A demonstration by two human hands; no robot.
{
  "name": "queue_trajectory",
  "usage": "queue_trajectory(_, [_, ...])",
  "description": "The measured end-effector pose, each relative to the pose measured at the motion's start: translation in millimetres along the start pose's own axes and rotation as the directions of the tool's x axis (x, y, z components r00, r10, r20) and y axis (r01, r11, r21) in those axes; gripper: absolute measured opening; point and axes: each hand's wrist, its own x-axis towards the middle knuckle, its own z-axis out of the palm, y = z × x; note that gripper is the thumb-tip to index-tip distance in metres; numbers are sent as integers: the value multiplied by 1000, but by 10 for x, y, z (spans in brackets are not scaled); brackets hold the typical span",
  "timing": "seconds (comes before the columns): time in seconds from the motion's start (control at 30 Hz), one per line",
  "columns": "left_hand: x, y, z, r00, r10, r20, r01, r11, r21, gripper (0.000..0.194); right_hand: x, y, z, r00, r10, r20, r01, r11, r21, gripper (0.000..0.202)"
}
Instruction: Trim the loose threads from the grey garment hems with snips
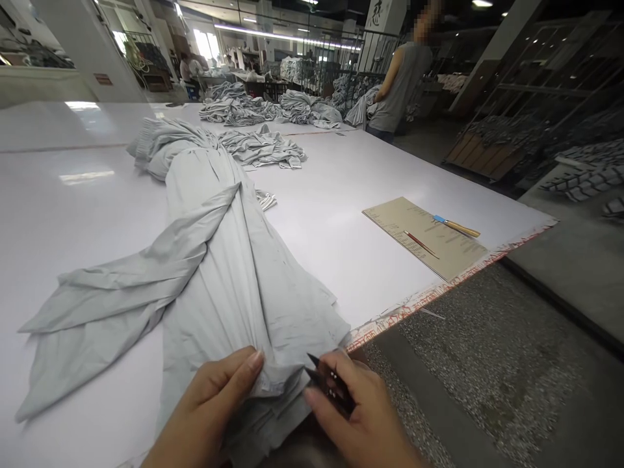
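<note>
A bundle of pale grey fabric pieces (209, 279) is spread over the white table and drapes past its near edge. My left hand (219, 390) pinches the cloth close to that edge, thumb on top. In my right hand (355, 403) are dark thread snips (331, 387), gripped in the palm. Their two pointed blades stand apart and face left, just beside the held cloth. Part of the snips is hidden by my fingers and slightly blurred.
A brown board (429, 240) on the table (331, 221) carries a red pen-like tool (419, 243) and a wooden-handled tool with a blue end (455, 225). Fabric heaps (263, 146) lie farther back. A person (404, 84) stands at the far edge.
</note>
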Motion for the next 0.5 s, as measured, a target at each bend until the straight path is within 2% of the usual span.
queue_trajectory(0.13, [19, -11, 22, 993, -18, 119, 34, 990, -137, 33, -85, 5, 73, 993, -108, 56, 112, 990, -85, 19])
queue_trajectory(0.23, [17, -21, 37, 991, -25, 131, 40, 992, -116, 41, -73, -19, 138, 980, -197, 26, 199, 965, -169, 23])
queue_trajectory(0.37, [-6, -38, 9, 986, -3, 168, 12, 998, -57, 48, -24, -74, 167, 940, -338, -32, 316, 904, -287, 37])
queue_trajectory(0.43, [-14, -52, -16, 983, 2, 182, 3, 1000, -31, 48, -22, -91, 161, 932, -361, -25, 338, 893, -298, 43])
queue_trajectory(0.5, [-15, -72, -38, 988, 9, 157, -4, 999, -32, 47, -38, -92, 155, 943, -333, -12, 317, 906, -280, 41])
